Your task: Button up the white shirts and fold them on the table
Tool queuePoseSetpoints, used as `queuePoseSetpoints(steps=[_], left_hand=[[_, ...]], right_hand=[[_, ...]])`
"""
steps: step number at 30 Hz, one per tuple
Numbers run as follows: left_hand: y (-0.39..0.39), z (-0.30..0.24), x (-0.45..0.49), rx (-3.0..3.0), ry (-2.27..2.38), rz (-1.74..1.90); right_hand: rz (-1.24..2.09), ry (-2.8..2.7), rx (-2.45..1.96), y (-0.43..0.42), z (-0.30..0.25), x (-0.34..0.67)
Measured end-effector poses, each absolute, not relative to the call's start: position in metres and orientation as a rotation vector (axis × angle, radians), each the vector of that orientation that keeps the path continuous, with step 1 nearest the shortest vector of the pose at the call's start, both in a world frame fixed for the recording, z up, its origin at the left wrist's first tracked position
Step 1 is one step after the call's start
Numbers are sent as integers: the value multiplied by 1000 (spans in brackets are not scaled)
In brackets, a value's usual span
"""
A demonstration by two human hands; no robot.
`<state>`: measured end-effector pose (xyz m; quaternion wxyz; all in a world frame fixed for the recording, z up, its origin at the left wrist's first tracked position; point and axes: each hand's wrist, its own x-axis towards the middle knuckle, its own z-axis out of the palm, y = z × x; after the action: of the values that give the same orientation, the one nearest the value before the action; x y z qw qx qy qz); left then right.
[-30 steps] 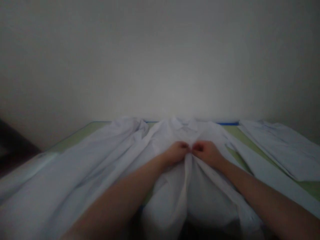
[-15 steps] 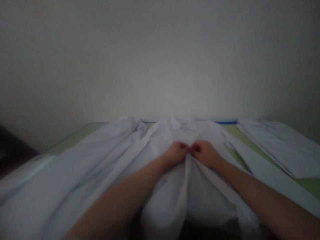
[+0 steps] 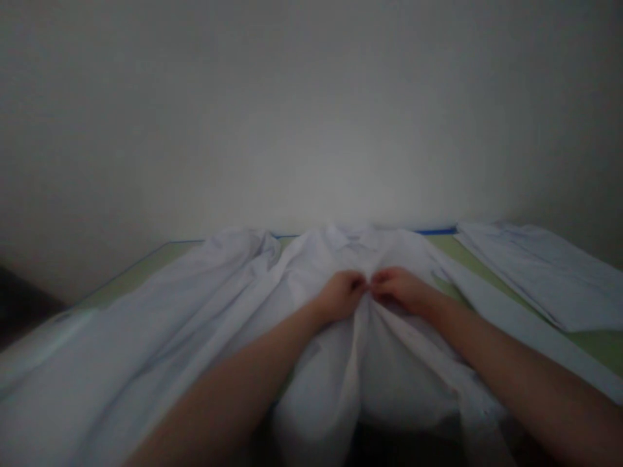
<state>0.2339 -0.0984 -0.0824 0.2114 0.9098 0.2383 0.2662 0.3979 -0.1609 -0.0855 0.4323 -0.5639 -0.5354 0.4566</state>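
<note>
A white shirt [image 3: 311, 259] lies spread on a green table top [image 3: 601, 340], its collar toward the far wall. My left hand [image 3: 343, 293] and my right hand [image 3: 399, 290] meet at the middle of the shirt's front, just below the collar. Both hands have their fingers curled and pinched on the front edges of the cloth, fingertips almost touching. A raised fold of fabric runs from the hands toward me. The picture is dim and soft, so what lies between the fingertips cannot be made out.
More white cloth [image 3: 121, 337] covers the left half of the table. A folded white garment [image 3: 540, 272] lies at the far right. A blue strip [image 3: 435, 231] edges the table against the pale wall [image 3: 311, 110]. A dark shape [image 3: 19, 305] sits at the far left.
The hands stay pinched together on the shirt front. The view has shifted slightly, so the hands and table sit a little higher in the picture.
</note>
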Motion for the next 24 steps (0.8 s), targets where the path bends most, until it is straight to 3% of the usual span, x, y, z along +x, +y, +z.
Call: queuePoseSetpoints(steps=[7,15,24], left_hand=[[-101,-87,236,2637,627,885],[-88,-95,231,2460,656,673],[-94,-101,238,2517,708,739]], right_hand=[[1255,-1259,-1367,-160,-87,404],[1255,-1388,-1387,-159,-86,407],[960,-1573,-1547,-167,-80,396]])
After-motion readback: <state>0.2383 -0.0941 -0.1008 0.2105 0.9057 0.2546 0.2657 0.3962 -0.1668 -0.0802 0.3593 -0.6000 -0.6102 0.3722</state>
